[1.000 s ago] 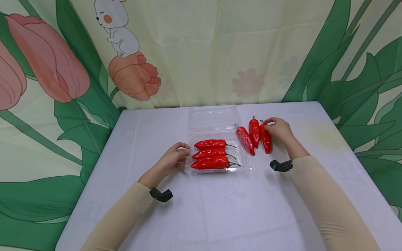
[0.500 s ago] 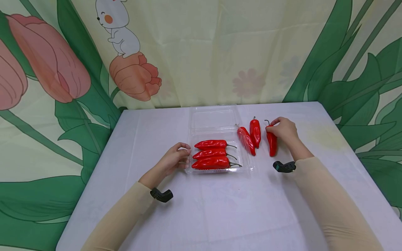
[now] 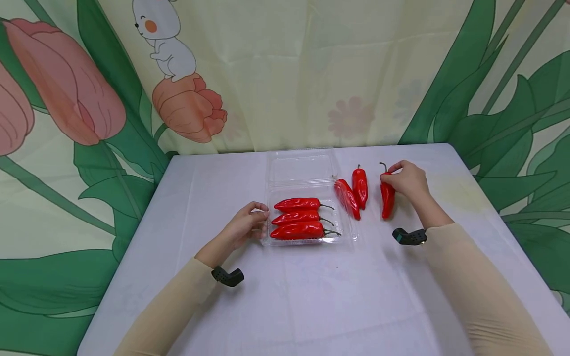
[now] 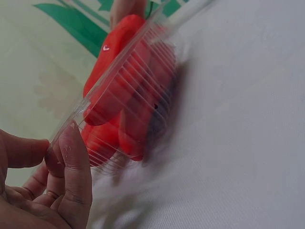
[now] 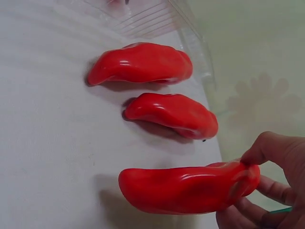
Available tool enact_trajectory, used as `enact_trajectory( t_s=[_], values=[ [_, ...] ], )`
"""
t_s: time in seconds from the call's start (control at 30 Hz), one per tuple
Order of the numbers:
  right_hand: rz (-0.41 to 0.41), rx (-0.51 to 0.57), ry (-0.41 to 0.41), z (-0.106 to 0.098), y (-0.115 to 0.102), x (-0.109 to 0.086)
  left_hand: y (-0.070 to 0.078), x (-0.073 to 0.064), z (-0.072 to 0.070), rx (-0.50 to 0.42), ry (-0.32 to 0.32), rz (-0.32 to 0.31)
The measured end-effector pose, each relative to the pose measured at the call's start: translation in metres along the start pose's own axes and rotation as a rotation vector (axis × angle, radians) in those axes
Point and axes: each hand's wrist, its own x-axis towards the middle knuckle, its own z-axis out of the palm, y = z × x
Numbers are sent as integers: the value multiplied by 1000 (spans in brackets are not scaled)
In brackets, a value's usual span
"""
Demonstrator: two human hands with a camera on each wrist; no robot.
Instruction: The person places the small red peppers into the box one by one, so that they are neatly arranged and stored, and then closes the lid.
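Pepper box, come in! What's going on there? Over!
Left hand pinching rim of clear box. Right hand gripping one red pepper near its stem. Three peppers inside box. Two loose peppers between, possibly in the way.

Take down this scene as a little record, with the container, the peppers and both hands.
Container: clear plastic box, lid open
Inside: three glossy red tapered peppers, side by side
Beside box: two loose red peppers on white tablecloth
Left hand: pinches the box's edge
Right hand: pinches another red pepper near its stem end
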Motion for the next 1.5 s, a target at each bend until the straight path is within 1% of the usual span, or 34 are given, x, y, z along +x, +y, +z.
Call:
enact_trajectory(
  t_s=[0.13, 0.4, 0.53, 0.67, 0.73, 0.87, 0.97, 1.1, 1.27, 1.37, 1.5],
  values=[
    [-12, 57, 19, -4, -2, -2, 0, 1, 0, 5, -5, 3],
    [-27, 289, 66, -3, -12, -7, -1, 1, -1, 12, 7, -5],
    [-23, 380, 52, -3, -17, -11, -1, 1, -1, 18, 8, -3],
    [-11, 440, 0, -3, -24, -17, -1, 2, -1, 17, 5, -5],
    [-12, 478, -38, -3, -29, -19, -2, 2, -1, 18, 6, -3],
    [-19, 556, -141, -1, -37, -25, -2, 2, -1, 18, 7, 2],
    [-27, 589, -222, 2, -41, -29, -2, 2, -1, 18, 9, 2],
    [-45, 606, -299, 8, -46, -34, -1, 2, -1, 15, 9, 1],
    [-70, 620, -362, 20, -51, -40, -1, 2, -1, 16, 6, 4],
    [-105, 626, -395, 28, -54, -44, -2, 2, -1, 20, 8, 4],
    [-141, 608, -420, 40, -58, -49, -2, 3, 0, 21, 10, 3]
  ],
)
